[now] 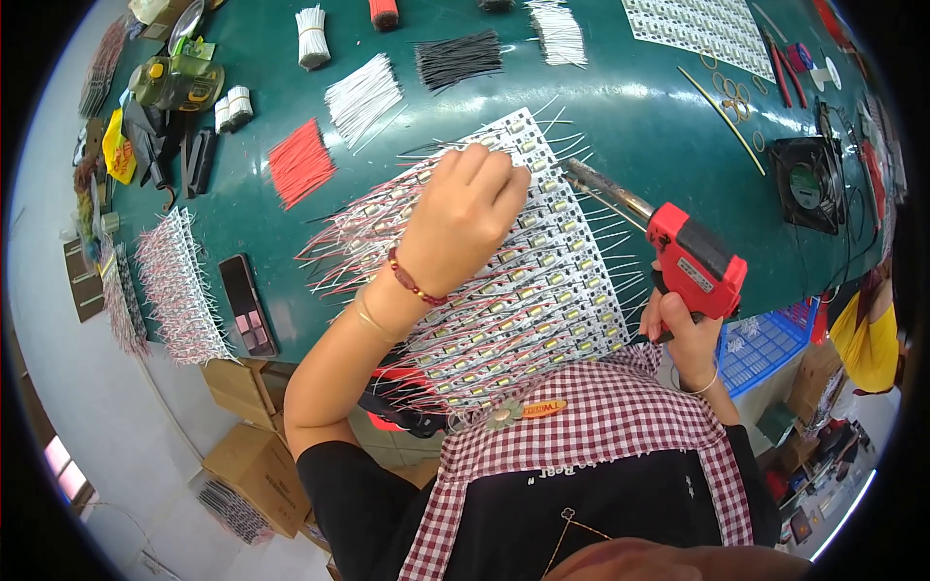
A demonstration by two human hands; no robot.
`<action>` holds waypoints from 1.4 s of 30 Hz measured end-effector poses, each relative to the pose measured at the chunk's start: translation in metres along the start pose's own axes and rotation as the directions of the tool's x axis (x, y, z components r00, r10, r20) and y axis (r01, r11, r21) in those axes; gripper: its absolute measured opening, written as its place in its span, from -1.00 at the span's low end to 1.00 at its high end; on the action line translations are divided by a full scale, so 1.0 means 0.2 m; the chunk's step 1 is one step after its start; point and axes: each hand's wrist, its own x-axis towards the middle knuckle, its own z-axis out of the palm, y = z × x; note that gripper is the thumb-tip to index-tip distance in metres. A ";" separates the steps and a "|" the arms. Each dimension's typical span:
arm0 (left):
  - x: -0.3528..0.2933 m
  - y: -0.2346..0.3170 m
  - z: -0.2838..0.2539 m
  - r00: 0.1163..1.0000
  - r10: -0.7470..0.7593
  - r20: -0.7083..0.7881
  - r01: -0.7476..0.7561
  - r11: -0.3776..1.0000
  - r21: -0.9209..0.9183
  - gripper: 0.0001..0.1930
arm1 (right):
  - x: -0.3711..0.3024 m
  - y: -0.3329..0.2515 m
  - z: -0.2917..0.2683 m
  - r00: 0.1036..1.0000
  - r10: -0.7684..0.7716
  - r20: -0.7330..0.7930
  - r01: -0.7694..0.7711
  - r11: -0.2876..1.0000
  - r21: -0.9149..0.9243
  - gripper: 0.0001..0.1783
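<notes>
Your left hand (463, 215) rests fisted on LED panel (542, 290), fingers curled at panel's far edge; can't tell if pinching wire. Your right hand (683, 324) wrapped tight round red solder gun (693, 257) grip. Gun tip (605, 191) points up-left, just right of left hand, over panel's far-right edge. Panel long axis runs far-to-near, toward you. Left hand nearer work spot. Count: one panel in hand, one gun, six loose wire bundles (360, 97) beyond on green table (639, 107).
</notes>
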 end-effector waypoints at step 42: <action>-0.07 0.07 0.11 0.991 -0.051 0.127 0.048 0.999 0.026 -0.74 | -0.05 0.10 -0.03 0.996 -0.036 0.079 0.057 0.959 -0.277 -0.87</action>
